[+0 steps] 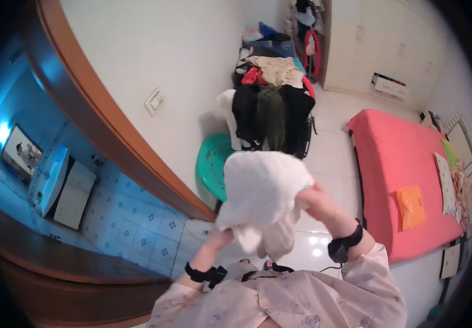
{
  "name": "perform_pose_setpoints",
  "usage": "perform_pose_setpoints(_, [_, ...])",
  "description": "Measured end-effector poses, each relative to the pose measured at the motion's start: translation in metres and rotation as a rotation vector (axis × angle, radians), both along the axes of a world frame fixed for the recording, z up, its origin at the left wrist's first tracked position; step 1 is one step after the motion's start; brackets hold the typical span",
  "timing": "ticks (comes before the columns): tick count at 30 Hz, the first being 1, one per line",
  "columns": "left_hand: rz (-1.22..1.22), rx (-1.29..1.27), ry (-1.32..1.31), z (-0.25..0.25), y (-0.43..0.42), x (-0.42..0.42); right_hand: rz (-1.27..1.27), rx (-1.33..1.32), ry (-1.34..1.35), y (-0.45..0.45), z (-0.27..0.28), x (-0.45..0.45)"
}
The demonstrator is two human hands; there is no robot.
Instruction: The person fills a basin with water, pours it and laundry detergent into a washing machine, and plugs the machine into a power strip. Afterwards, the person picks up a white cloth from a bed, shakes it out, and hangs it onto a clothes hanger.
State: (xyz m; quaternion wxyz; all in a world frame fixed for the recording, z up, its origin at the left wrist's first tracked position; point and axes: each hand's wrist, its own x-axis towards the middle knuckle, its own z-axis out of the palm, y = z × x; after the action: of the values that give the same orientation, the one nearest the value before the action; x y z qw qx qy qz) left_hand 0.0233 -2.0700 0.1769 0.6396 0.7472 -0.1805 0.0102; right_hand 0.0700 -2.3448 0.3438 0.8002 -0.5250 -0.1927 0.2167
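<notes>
A crumpled white cloth (263, 188) hangs in front of me, spread between my two hands; its folds hide what kind of piece it is. My left hand (222, 238) grips its lower left edge, with the fingers partly covered by the fabric. On the other side, my right hand (315, 200) is closed on the right edge, higher up. Loose fabric droops below and between the hands. Just beyond the cloth stands a green plastic basket (209, 167), partly hidden behind it. Dark trousers (271, 115) and other clothes lie heaped further back.
Along the wall, beige clothing (273, 68) tops the heap. A bed with a pink cover (380, 164) stands on the right, bearing an orange bag (410, 208). A wooden door frame (132, 147) borders a bathroom at left. A white wardrobe (378, 49) stands at the back.
</notes>
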Motion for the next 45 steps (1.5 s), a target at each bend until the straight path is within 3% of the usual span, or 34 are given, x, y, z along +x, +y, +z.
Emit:
perform_pose_setpoints(2, [0.182, -0.138, -0.045, 0.034, 0.001, 0.016, -0.28, -0.075, -0.189, -0.037, -0.015, 0.004])
perform_pose_setpoints(3, [0.257, -0.295, 0.08, 0.071, 0.0, 0.02, -0.398, -0.107, -0.228, -0.057, -0.018, 0.004])
perform_pose_setpoints(5, [0.315, -0.678, 0.128, 0.092, 0.019, 0.031, -0.531, -0.168, -0.325, -0.087, 0.006, -0.009])
perform_pose_setpoints(7, [0.139, -0.434, -0.221, 0.116, 0.035, 0.048, -0.413, -0.985, -0.843, -0.105, 0.046, -0.032])
perform_pose_setpoints(8, [0.112, -0.445, -0.209, 0.137, 0.026, 0.053, -0.452, -1.0, -0.863, -0.105, 0.05, -0.04])
perform_pose_setpoints(9, [0.167, -0.163, -0.368, 0.165, 0.017, 0.055, -0.47, -1.02, -0.845, -0.11, 0.059, -0.049])
perform_pose_setpoints(10, [0.218, 0.121, -0.532, 0.185, 0.008, 0.059, -0.447, -1.111, -0.63, -0.117, 0.07, -0.058])
perform_pose_setpoints(11, [0.192, 0.111, -0.536, 0.196, -0.001, 0.065, -0.426, -1.183, -0.414, -0.122, 0.079, -0.066])
perform_pose_setpoints(13, [0.283, 0.177, -0.588, 0.21, -0.019, 0.071, -0.565, -1.128, -0.602, -0.138, 0.081, -0.077])
perform_pose_setpoints(15, [0.257, 0.187, -0.61, 0.215, -0.026, 0.081, -0.747, -0.72, -0.369, -0.16, 0.076, -0.099])
perform_pose_setpoints(16, [0.288, 0.26, -0.665, 0.211, -0.028, 0.088, -0.772, -0.722, -0.357, -0.16, 0.07, -0.104])
perform_pose_setpoints(17, [0.32, 0.331, -0.722, 0.205, -0.028, 0.096, -0.985, -0.583, -0.221, -0.16, 0.062, -0.106])
perform_pose_setpoints(18, [0.093, 0.165, -0.706, 0.195, -0.029, 0.108, -1.218, -0.429, -0.073, -0.156, 0.057, -0.118])
perform_pose_setpoints(19, [0.064, 0.156, -0.705, 0.197, -0.034, 0.109, -1.247, -0.432, -0.063, -0.154, 0.059, -0.121])
perform_pose_setpoints(21, [-0.419, -0.299, -0.23, 0.207, -0.05, 0.105, -1.103, -0.758, -0.529, -0.151, 0.069, -0.122])
perform_pose_setpoints(22, [-0.467, -0.383, -0.067, 0.215, -0.058, 0.099, -1.167, -0.754, -0.293, -0.157, 0.071, -0.138])
perform_pose_setpoints(23, [-0.496, -0.387, -0.061, 0.211, -0.061, 0.106, -1.194, -0.764, -0.283, -0.156, 0.069, -0.144])
perform_pose_setpoints(25, [-0.353, 0.006, -0.361, 0.202, -0.069, 0.121, -1.233, -0.326, -0.13, -0.152, 0.07, -0.152])
perform_pose_setpoints(26, [-0.209, 0.198, -0.546, 0.203, -0.075, 0.122, -1.256, -0.328, -0.022, -0.154, 0.075, -0.161])
perform_pose_setpoints(27, [-0.221, 0.191, -0.542, 0.204, -0.082, 0.125, -1.268, -0.334, -0.018, -0.15, 0.082, -0.167])
perform_pose_setpoints(29, [-0.007, 0.482, -0.856, 0.204, -0.093, 0.13, -1.212, -0.371, -0.07, -0.131, 0.102, -0.175])
perform_pose_setpoints(30, [-0.184, 0.203, -0.724, 0.199, -0.101, 0.131, -1.211, -0.37, -0.06, -0.13, 0.099, -0.18])
perform_pose_setpoints(31, [-0.472, 0.013, -0.137, 0.2, -0.104, 0.129, -1.095, -0.427, -0.155, -0.133, 0.098, -0.186])
perform_pose_setpoints(33, [-0.678, -0.444, 0.421, 0.194, -0.119, 0.116, -0.976, -0.48, -0.253, -0.136, 0.094, -0.195])
perform_pose_setpoints(34, [-0.572, -0.486, 0.459, 0.199, -0.129, 0.105, -0.934, -0.83, -0.39, -0.139, 0.094, -0.198])
perform_pose_setpoints(35, [-0.574, -0.49, 0.452, 0.203, -0.136, 0.1, -0.872, -1.182, -0.53, -0.144, 0.096, -0.202])
perform_pose_setpoints(39, [-0.826, -0.641, 0.477, 0.217, -0.177, 0.063, -1.01, -1.216, -0.436, -0.16, 0.09, -0.206])
perform_pose_setpoints(42, [-0.993, -0.548, 0.299, 0.237, -0.225, 0.02, -1.042, -1.126, -0.867, -0.125, 0.09, -0.189])
perform_pose_setpoints(45, [-1.06, -0.418, 0.126, 0.245, -0.256, -0.001, -0.802, -0.759, -0.732, -0.118, 0.092, -0.195])
